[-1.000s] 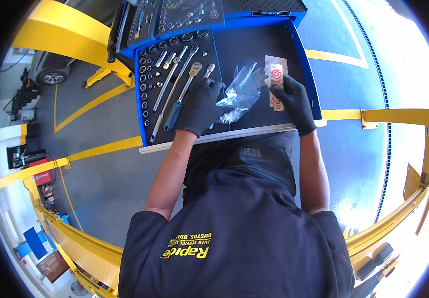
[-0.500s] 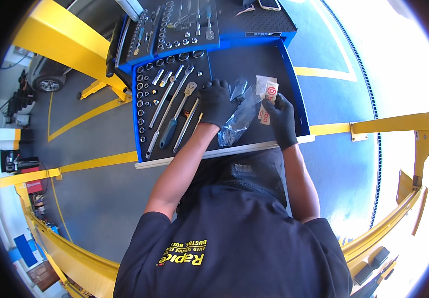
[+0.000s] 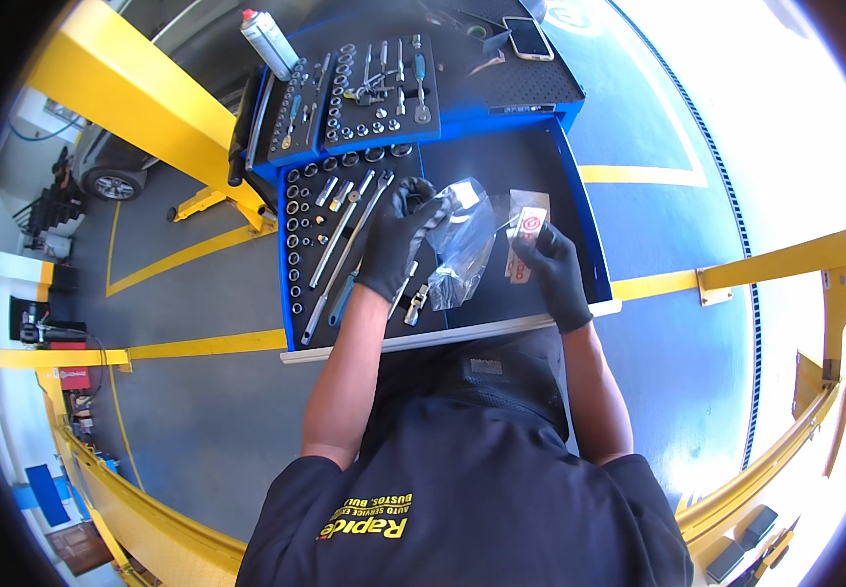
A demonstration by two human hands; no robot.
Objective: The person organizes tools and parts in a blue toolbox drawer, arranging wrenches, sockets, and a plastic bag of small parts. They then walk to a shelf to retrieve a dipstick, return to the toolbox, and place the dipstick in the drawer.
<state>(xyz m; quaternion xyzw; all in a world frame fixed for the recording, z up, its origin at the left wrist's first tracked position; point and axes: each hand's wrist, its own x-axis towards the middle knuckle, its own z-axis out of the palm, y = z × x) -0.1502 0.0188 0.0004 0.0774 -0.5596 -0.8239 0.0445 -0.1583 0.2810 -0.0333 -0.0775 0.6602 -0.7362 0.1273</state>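
Observation:
My left hand [image 3: 395, 243], in a black glove, pinches the upper left edge of a clear plastic bag [image 3: 464, 249] above the open drawer. Crinkled and see-through, the bag hangs down toward the drawer's front edge. In my right hand [image 3: 558, 279], also gloved, a white sticker strip with red print [image 3: 531, 221] is gripped between thumb and fingers. Another pale printed piece [image 3: 520, 269] shows just behind that strip; whether I hold it too is unclear. Under my left wrist a ratchet with a blue-grey handle [image 3: 342, 298] is partly hidden.
The blue drawer [image 3: 594, 225] has sockets [image 3: 293, 223], extension bars [image 3: 337, 245] and a universal joint [image 3: 417, 305] on its left side. Above it, the cabinet top bears a socket tray [image 3: 354, 125], a spray can [image 3: 271, 44] and a phone [image 3: 527, 39]. A yellow lift post [image 3: 139, 88] stands left.
My left hand has lifted and drawn the plastic bag up, opening it out. My right hand keeps the sticker strip, slightly lower. The view has shifted, so more of the cabinet top shows.

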